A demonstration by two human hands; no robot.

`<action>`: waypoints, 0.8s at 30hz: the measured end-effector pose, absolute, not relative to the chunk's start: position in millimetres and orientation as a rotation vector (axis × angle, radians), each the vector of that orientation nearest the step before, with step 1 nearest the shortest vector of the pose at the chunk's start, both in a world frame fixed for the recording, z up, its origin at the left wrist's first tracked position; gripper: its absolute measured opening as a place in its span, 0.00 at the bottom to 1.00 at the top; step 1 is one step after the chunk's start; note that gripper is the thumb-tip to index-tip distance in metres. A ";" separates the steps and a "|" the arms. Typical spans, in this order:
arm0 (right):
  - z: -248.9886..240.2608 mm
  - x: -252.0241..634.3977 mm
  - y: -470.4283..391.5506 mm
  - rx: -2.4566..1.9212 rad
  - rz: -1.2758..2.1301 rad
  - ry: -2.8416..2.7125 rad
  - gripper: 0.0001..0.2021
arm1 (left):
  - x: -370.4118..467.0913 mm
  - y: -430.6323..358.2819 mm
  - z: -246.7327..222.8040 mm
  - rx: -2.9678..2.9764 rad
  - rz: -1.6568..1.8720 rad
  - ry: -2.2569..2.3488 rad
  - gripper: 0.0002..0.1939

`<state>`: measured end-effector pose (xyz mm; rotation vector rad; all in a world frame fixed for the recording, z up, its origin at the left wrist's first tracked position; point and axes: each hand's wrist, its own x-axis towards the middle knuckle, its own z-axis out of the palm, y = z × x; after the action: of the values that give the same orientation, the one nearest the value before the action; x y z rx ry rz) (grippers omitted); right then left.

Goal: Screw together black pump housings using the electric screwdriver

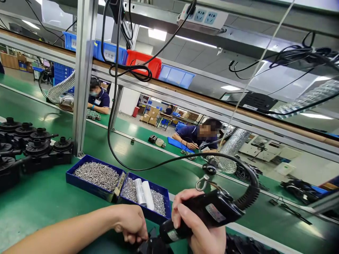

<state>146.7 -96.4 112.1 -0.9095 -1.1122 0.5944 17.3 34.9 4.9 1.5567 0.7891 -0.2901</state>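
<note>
My right hand (201,225) is wrapped round a black electric screwdriver (209,206), held tilted with its nose down to the left. A thick cable leaves its rear end, and a metal hanging hook (202,182) is by its upper side. The nose is close to a black part (155,245) at the bottom edge, mostly cut off by the frame. Beside that part is my left hand (132,224), its fingers curled downward and closed. Whatever those fingers hold is hidden.
A blue bin of screws (70,176) adjoins a second blue bin (166,203) with small metal pieces and two white cylinders. Black round housings (37,146) crowd the left. A metal post (82,77) rises behind the bins. Two co-workers (99,100) sit across the green bench.
</note>
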 end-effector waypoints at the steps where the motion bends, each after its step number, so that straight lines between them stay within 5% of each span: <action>1: 110.2 148.0 -94.2 -0.893 0.615 -1.158 0.11 | 17.0 36.9 2.8 1.538 -0.296 0.774 0.02; 6: 106.0 146.6 -86.0 -0.903 0.694 -1.127 0.13 | 8.6 41.6 10.2 1.456 -0.307 0.644 0.07; 12: 107.8 140.7 -83.0 -0.957 0.722 -1.108 0.14 | 3.0 32.5 28.8 1.431 -0.355 0.617 0.37; 24: 105.3 145.4 -81.7 -0.907 0.842 -1.153 0.14 | 5.3 17.7 42.1 1.441 -0.309 0.745 0.42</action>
<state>145.4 -81.7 105.3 -0.9068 -1.1526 0.8419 5.3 17.7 42.1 1.4407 0.7451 -0.3094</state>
